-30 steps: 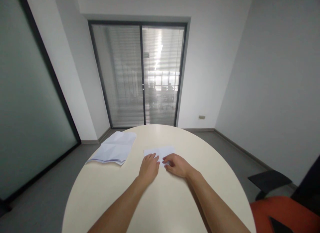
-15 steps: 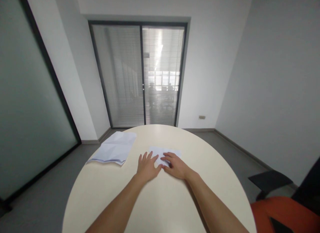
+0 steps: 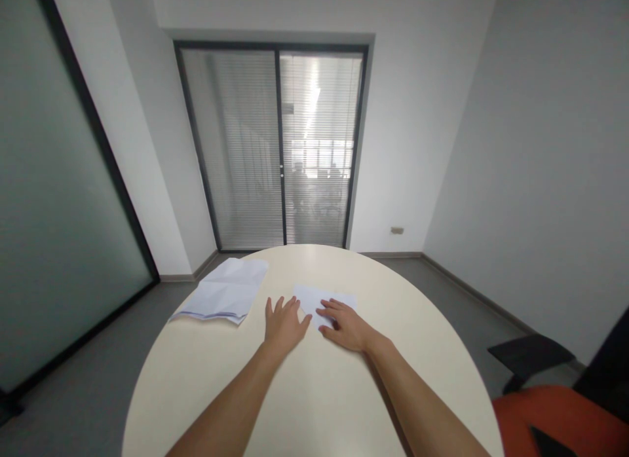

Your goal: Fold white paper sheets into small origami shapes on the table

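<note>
Across the far end of the room, a dark-framed glass door (image 3: 280,146) with lowered blinds fills the wall; figures behind it are too blurred to make out. Frosted glass partition (image 3: 54,201) runs down the left side. Grey floor (image 3: 93,372) all round.

Round cream table (image 3: 314,404) takes up the lower middle of the view, both forearms reaching out over it from the near edge.

Orange chair seat (image 3: 555,414) at lower right, with a dark armrest (image 3: 528,353) just above it, off the table edge.

Loose stack of creased white sheets (image 3: 227,290) lies flat at the table's far left edge, well apart from the hands.

Smaller folded white paper (image 3: 317,298) lies flat near the table's middle, beyond the hands.

Left hand (image 3: 284,325): palm down on the tabletop, fingers spread and released, gripping nothing; sits just beside the paper's left edge, thumb tip at or near it, contact unclear.

Right hand (image 3: 346,326): palm down, fingers extended and loose, fingertips pressing flat on the near right part of the folded paper, no grasp.
</note>
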`<state>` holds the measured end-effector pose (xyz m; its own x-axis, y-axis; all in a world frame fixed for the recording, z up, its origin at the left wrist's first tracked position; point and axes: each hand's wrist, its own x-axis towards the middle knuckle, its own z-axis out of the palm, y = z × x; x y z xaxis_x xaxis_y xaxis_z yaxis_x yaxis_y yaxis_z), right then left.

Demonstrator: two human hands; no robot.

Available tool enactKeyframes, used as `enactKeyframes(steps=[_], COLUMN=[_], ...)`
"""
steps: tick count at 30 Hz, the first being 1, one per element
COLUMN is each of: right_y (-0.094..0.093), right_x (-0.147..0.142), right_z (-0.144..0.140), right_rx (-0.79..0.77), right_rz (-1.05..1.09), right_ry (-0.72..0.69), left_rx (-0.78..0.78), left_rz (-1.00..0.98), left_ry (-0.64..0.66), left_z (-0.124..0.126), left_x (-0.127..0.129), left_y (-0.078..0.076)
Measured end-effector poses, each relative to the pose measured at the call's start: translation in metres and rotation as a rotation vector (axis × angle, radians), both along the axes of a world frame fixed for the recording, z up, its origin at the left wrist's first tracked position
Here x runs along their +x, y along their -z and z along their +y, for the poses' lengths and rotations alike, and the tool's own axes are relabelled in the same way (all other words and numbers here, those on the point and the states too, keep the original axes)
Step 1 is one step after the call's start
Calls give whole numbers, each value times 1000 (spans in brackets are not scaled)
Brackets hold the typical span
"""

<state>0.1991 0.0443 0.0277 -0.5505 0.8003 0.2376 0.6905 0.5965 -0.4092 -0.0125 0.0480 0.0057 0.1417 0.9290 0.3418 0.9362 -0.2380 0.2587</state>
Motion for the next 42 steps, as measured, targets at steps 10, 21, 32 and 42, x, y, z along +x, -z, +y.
enactKeyframes(steps=[10, 21, 32, 42], right_y=[3, -5, 2, -2], right_x=[1, 0, 4, 4], right_z=[2, -2, 1, 0], right_rx=[-2, -16, -134, -145], right_rz=[3, -34, -57, -78], right_ry=[18, 12, 23, 26], left_rx=[20, 25, 20, 43], left_rz=[29, 29, 34, 14], left_ry=[183, 89, 264, 287], left_z=[-15, -7, -10, -8], left_x=[14, 2, 7, 5], left_y=[-23, -9, -17, -15])
